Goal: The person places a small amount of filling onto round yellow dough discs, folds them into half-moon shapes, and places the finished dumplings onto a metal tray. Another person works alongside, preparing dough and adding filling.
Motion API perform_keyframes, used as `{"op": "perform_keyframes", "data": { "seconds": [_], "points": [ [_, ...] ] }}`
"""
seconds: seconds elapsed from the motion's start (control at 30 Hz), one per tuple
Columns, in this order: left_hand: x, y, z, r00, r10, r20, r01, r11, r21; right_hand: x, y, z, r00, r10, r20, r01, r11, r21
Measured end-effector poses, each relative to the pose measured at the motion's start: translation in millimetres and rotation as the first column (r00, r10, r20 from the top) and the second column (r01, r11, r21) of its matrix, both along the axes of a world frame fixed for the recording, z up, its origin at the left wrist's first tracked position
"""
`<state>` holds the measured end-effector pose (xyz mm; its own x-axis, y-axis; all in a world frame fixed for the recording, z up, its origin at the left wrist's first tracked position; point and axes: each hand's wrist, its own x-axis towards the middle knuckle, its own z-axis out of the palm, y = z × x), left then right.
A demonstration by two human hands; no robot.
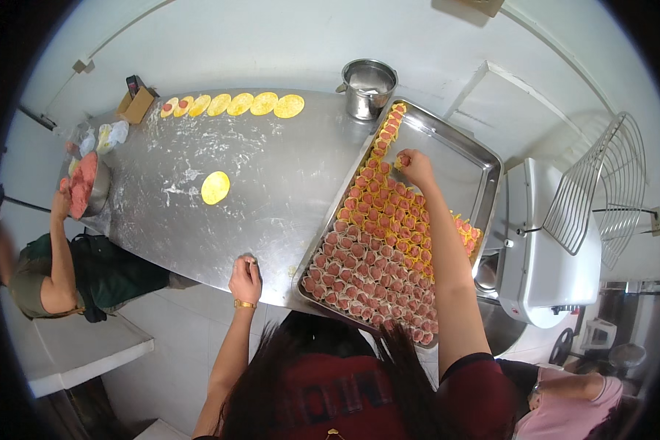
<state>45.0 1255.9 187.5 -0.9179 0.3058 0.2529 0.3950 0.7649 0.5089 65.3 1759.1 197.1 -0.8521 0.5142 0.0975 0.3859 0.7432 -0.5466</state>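
My right hand [418, 170] reaches over a large metal tray [447, 147] and pinches a yellow-wrapped meat dumpling [402, 160] beside a line of others. Open-topped yellow dumplings [378, 209] fill the tray's middle, and paler-wrapped ones [348, 268] crowd its near end. My left hand [246, 281] is curled closed just above the table's near edge; whether its fingers hold something is hidden. A single round yellow wrapper [215, 188] lies flat on the steel table [271, 147].
Along the far edge runs a row of yellow wrappers [240, 103], two at the left topped with meat. A steel pot [369, 89] stands beyond the tray. At left, a co-worker's hand [62, 198] touches a bowl of pink ground meat [85, 183]. A white machine [543, 242] with a wire guard stands right.
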Motion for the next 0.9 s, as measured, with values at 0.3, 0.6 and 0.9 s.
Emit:
{"op": "perform_keyframes", "data": {
  "seconds": [0.3, 0.6, 0.9],
  "points": [
    [-1, 0, 3, 0.998, 0.01, 0.066, -0.011, 1.0, 0.009, 12, -16, 12, 0.992, 0.107, 0.07, -0.104, 0.994, -0.04],
    [-2, -2, 2, 0.997, 0.0, 0.077, -0.003, 0.999, 0.034, 14, -24, 27, 0.986, 0.112, 0.124, -0.095, 0.987, -0.13],
    [-3, -1, 2, 0.999, -0.007, 0.042, 0.004, 0.998, 0.059, 17, -30, 41, 0.973, 0.082, 0.214, -0.028, 0.97, -0.243]
  ]
}}
